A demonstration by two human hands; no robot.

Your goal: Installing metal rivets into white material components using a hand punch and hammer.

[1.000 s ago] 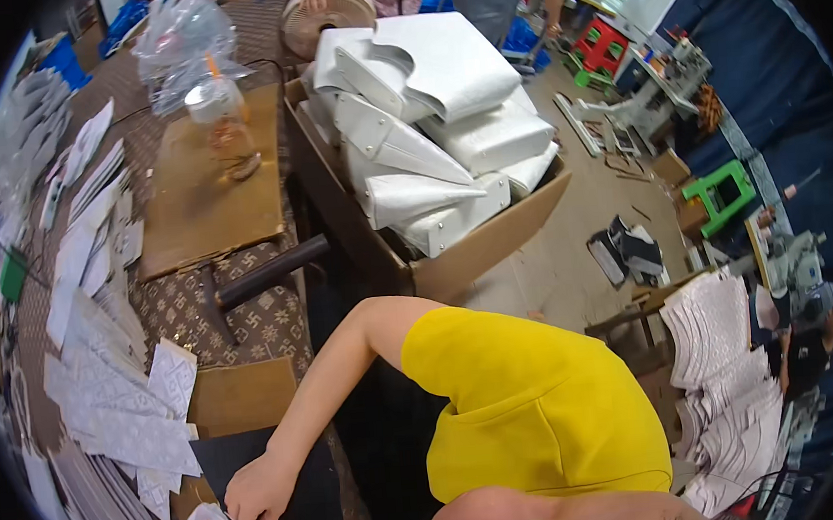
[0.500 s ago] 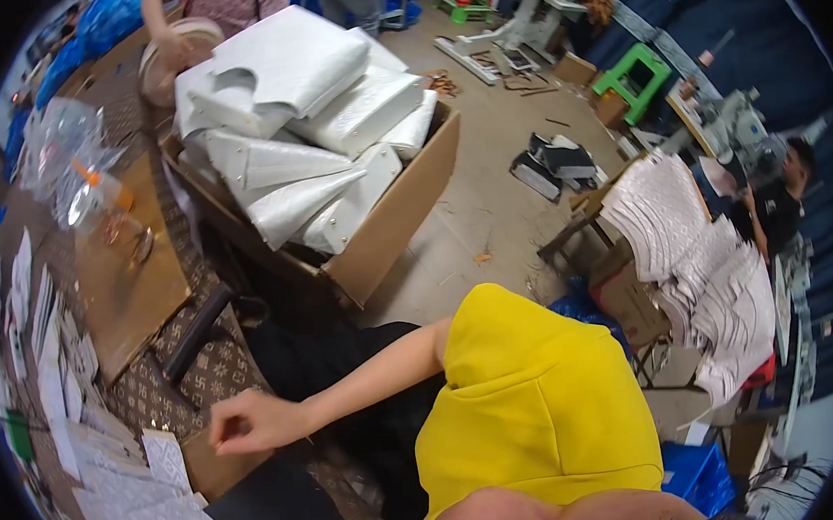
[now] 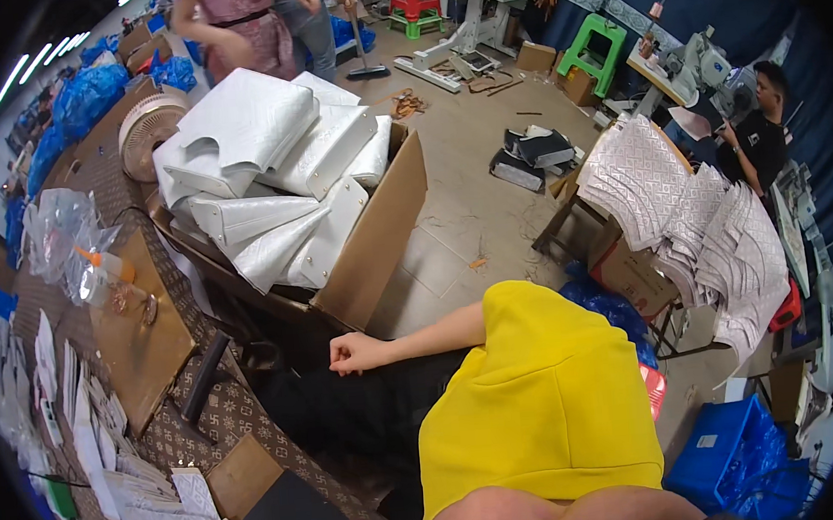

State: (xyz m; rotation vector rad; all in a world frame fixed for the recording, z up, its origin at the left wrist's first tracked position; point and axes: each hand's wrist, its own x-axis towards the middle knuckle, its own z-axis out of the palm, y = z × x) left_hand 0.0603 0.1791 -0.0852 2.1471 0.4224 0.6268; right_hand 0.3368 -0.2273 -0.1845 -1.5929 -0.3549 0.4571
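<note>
My right hand [image 3: 357, 353] rests over my dark trouser leg [image 3: 406, 386], its fingers loosely curled in with nothing visible in them. The bare forearm runs back to my yellow sleeve [image 3: 527, 325]. Just beyond the hand stands a large cardboard box [image 3: 376, 234], heaped with white embossed bag pieces [image 3: 233, 128] that bear small metal studs. To the hand's left lies the brown patterned table [image 3: 238, 403]. A dark bar-shaped tool handle [image 3: 204, 376] is at its edge. My left hand is out of sight.
Stacks of white cut pieces [image 3: 154, 510], a brown board [image 3: 142, 347] and an orange-tipped bottle [image 3: 113, 267] lie left. Patterned sheets [image 3: 643, 186] hang over a stand at right. A blue crate [image 3: 720, 451] is lower right. Others work nearby; black pieces [image 3: 535, 155] lie on the floor.
My right hand has drawn back from the table edge, to the right, onto my leg. The view has shifted, and the person behind the box has moved away from the fan.
</note>
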